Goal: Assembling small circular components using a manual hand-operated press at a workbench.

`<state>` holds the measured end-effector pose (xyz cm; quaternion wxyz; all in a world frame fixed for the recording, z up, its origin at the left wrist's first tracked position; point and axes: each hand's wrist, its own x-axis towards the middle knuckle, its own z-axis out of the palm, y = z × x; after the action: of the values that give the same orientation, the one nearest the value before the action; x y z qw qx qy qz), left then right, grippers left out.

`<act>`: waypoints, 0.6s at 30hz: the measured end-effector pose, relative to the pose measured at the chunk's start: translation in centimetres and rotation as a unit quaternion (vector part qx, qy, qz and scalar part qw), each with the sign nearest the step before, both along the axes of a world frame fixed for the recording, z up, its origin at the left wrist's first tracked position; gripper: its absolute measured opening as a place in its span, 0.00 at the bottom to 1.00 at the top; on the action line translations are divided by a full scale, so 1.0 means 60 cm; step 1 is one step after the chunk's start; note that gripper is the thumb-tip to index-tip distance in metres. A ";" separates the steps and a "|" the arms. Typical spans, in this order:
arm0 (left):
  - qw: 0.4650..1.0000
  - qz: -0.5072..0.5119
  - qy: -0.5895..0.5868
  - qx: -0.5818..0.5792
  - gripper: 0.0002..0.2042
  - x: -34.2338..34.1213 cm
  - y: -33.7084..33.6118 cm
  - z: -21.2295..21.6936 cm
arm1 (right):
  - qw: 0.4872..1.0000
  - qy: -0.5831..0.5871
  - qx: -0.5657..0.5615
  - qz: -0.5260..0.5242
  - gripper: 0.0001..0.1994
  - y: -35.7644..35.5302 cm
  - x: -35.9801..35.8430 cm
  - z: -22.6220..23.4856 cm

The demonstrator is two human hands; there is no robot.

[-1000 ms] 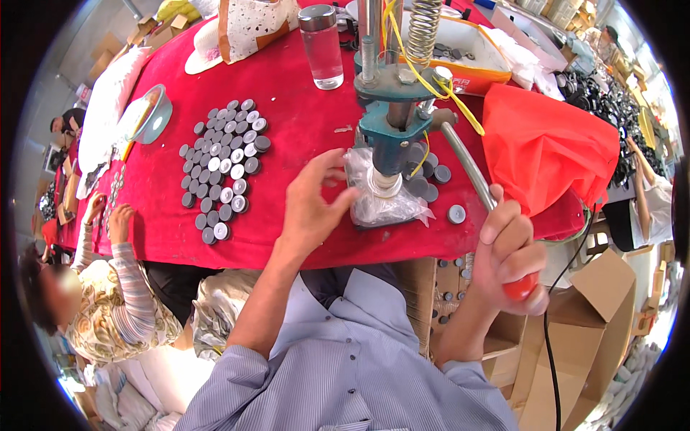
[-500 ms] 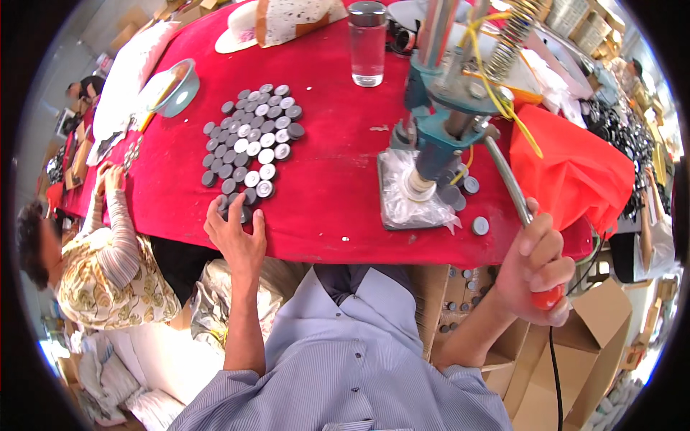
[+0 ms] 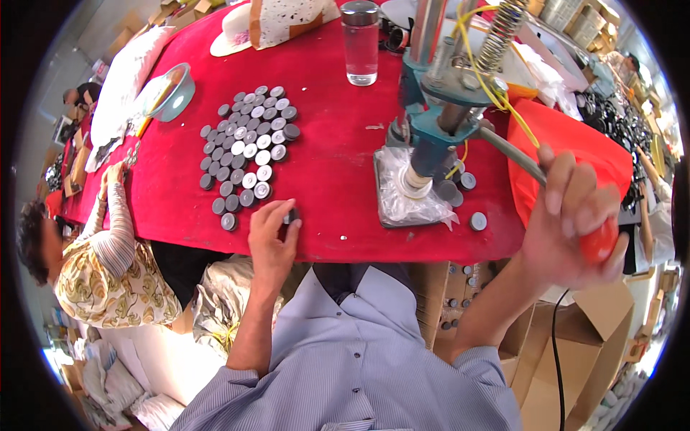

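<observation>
Hands: left [image 3: 272, 233] pinching grey disc [image 3: 290, 215], right [image 3: 575, 219] clenched around red-gripped press lever [image 3: 600, 241].

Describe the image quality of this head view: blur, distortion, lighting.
Head view: fisheye bends the red table edge and leaves black corners; the right hand on the red lever handle is motion-blurred; the left hand and grey discs are sharp; bright, even daylight.

A clear glass tumbler with a metal lid [image 3: 360, 44] stands at the far side of the red bench [image 3: 330, 165]. Left of it lies a white sun hat [image 3: 277, 25]. A shallow blue bowl [image 3: 167, 91] sits near the bench's left edge, where another person in a patterned top [image 3: 108, 276] works.
</observation>
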<state>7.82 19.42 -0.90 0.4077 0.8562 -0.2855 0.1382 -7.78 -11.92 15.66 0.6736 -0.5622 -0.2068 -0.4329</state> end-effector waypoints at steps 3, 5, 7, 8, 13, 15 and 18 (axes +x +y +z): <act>0.999 -0.034 0.027 0.000 0.23 -0.002 -0.063 0.015 | 0.999 0.024 -0.008 0.031 0.19 -0.032 0.019 0.048; 0.991 -0.055 0.115 -0.035 0.25 -0.005 -0.105 0.030 | 0.997 0.052 -0.015 0.053 0.20 -0.048 0.040 0.079; 0.990 -0.126 0.038 -0.054 0.30 -0.001 -0.153 0.040 | 0.995 0.072 -0.021 0.060 0.20 -0.059 0.064 0.101; 0.989 -0.130 0.036 -0.054 0.30 -0.001 -0.177 0.047 | 0.995 0.087 -0.004 0.057 0.20 -0.065 0.074 0.111; 0.977 -0.207 0.006 -0.042 0.34 -0.008 -0.252 0.054 | 0.988 0.067 0.133 -0.033 0.25 -0.053 0.152 0.136; 0.974 -0.223 -0.013 -0.034 0.35 -0.007 -0.268 0.047 | 0.990 0.064 0.121 -0.028 0.25 -0.047 0.148 0.131; 0.979 -0.202 -0.006 -0.021 0.36 -0.007 -0.281 0.039 | 0.992 0.108 -0.002 0.061 0.21 -0.075 0.107 0.107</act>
<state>7.38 2.57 1.46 0.4433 0.7715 -0.4519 0.0639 -1.37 -16.43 22.07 0.7162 -0.5930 -0.1676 -0.3277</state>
